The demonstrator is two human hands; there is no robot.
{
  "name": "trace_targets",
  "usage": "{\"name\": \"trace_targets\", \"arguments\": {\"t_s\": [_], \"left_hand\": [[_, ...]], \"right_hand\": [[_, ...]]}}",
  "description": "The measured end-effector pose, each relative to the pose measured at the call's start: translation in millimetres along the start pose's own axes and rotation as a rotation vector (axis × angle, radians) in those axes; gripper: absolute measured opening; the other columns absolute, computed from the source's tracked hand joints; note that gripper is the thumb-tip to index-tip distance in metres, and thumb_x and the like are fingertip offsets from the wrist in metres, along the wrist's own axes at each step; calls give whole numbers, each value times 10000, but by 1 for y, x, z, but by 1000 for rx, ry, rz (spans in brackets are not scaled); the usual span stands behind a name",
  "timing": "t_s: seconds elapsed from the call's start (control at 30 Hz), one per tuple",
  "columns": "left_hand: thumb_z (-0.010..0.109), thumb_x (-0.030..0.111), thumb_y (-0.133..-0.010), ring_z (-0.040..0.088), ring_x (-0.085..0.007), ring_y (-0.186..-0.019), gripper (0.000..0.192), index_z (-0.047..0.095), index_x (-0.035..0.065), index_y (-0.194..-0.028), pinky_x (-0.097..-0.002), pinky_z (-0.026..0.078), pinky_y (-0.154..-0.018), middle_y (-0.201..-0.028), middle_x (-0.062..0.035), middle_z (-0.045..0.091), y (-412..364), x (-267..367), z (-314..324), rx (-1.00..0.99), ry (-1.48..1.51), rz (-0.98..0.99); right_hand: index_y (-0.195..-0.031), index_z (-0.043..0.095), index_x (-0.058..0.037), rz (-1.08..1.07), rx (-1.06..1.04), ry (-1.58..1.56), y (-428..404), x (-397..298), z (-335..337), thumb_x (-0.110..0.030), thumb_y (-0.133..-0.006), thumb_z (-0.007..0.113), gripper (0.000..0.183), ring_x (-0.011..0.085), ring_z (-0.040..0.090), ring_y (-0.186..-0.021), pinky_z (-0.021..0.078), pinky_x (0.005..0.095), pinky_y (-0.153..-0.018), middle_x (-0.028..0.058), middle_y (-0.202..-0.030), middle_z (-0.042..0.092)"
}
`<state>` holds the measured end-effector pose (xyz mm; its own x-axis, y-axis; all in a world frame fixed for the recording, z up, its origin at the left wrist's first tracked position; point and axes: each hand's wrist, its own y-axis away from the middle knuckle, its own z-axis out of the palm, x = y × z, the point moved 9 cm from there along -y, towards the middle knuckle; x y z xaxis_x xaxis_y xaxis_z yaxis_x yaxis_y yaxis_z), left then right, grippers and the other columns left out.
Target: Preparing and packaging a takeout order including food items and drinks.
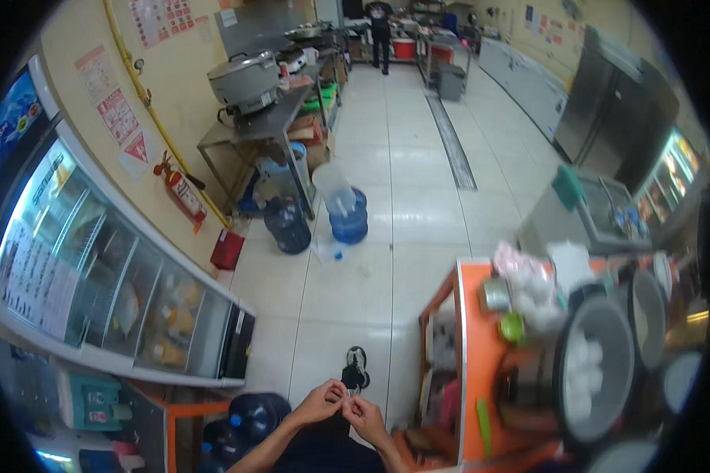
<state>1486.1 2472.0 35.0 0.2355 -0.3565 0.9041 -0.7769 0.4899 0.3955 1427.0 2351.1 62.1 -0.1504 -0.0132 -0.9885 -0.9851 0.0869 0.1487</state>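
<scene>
Before my body, low in the view, my left hand and my right hand are raised close together. The fingertips of both pinch a small, thin whitish thing, too small and blurred to name. Below them on the tiled floor a black-and-white shoe shows. An orange-edged table stands to the right of my hands, with a green-handled utensil, a green cup and a large pot of white round things on it.
Water jugs stand on the floor ahead, others beside my left arm. A glass-door refrigerator and a fire extinguisher are at left. A steel table holds a large cooker. Far ahead stands a person in dark clothes.
</scene>
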Motion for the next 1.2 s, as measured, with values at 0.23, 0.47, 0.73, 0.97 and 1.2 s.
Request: {"name": "trace_targets", "arguments": {"t_s": [0.23,0.47,0.73,0.97,1.2], "left_hand": [[674,47,-806,572,-229,-644,169,517,2,-848,-339,482,-610,-768,-125,553,-300,200,-88,277,-243,330],[635,39,-844,598,-277,-660,120,525,0,-872,-352,508,-624,-790,-126,532,-610,397,-108,411,-220,494],[645,37,-866,652,-285,-817,114,564,3,-939,-359,541,-721,-910,-125,572,-886,528,-176,224,-227,534],[750,181,-833,602,-295,-1090,351,630,42,-1132,-372,463,-957,-1065,-150,640,-1086,647,-354,553,-555,695],[753,287,-868,664,-239,-1045,544,567,6,-1295,-349,510,-917,-1157,-155,682,-1347,670,-444,-203,-64,320]], "right_hand": [[-808,602,-33,-241,304,525,-326,-101,-146,-150,-822,727,172,280,563,-574,440,391,-552,123,-628,556],[-903,734,-77,-523,753,770,-605,-199,-291,-10,-799,709,127,247,536,-588,427,356,-571,86,-669,535],[-1106,728,32,54,552,-250,-973,-196,-414,-95,-876,753,264,24,378,-588,321,211,-533,-96,-623,420],[-1159,746,-108,-136,-186,148,-1265,-251,-409,-56,-709,860,467,66,322,-628,260,237,-548,-57,-683,356],[-1087,755,-76,-106,-261,281,-1512,-316,-421,-35,-692,838,405,80,333,-651,277,259,-569,-41,-686,323]]}}
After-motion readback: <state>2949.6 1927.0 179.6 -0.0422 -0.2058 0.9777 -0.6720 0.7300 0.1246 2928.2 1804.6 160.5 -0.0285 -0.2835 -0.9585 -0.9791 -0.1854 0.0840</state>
